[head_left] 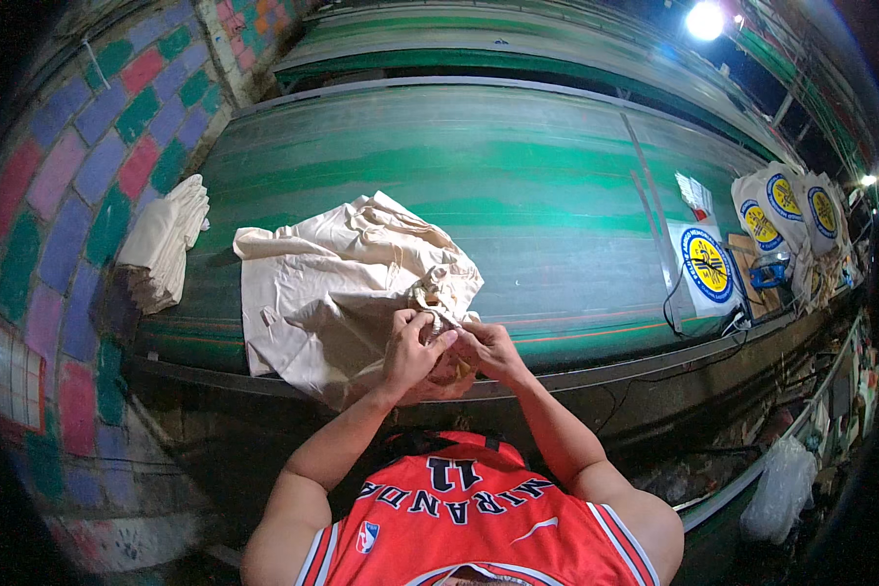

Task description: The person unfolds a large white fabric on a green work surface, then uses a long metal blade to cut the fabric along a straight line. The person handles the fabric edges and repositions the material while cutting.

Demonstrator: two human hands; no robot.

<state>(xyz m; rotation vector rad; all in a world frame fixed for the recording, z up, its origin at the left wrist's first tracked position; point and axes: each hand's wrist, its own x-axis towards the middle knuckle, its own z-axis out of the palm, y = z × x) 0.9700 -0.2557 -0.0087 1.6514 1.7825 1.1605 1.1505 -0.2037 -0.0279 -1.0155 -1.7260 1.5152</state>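
Observation:
A crumpled cream cloth (313, 293) lies spread over the near edge of a long green table (557, 225). Its right part is bunched up into folds. My left hand (415, 354) grips this bunched part, with thumb and fingers pressed together. Close beside it on the right, my right hand (491, 352) pinches the same gathered part, its fingers curled inward. The fingertips of both hands nearly meet at the near edge of the table. Folds partly hide what lies between them.
A stack of folded cream cloth (166, 244) sits at the table's left end. At the right lie a white sheet with a round blue-and-yellow emblem (708, 266), a blue iron (770, 271) with a cord and printed cream bags (781, 200). A patterned brick wall (88, 195) borders the left.

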